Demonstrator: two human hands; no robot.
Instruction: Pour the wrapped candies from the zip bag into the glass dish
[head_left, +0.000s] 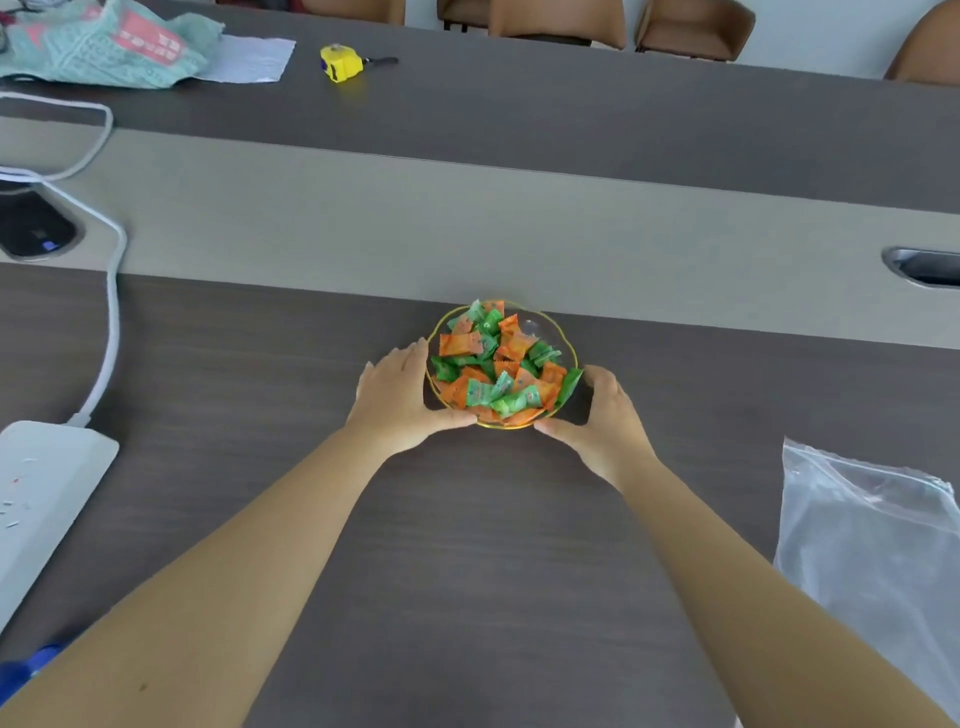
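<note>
A clear glass dish (563, 338) with a gold rim stands on the dark table, piled with orange and green wrapped candies (498, 364). My left hand (397, 400) cups the dish's left side, thumb along the near rim. On the dish's right side my right hand (605, 421) does the same, thumb touching the near rim. The clear zip bag (867, 545) lies flat on the table at the right, apart from both hands; I see no candies in it.
A white power strip (47, 493) and its cable (111, 312) lie at the left. A yellow tape measure (340, 62), paper and a teal cloth bag (98, 47) sit at the far side. A cable port (924, 267) is at the right; brown chairs stand behind.
</note>
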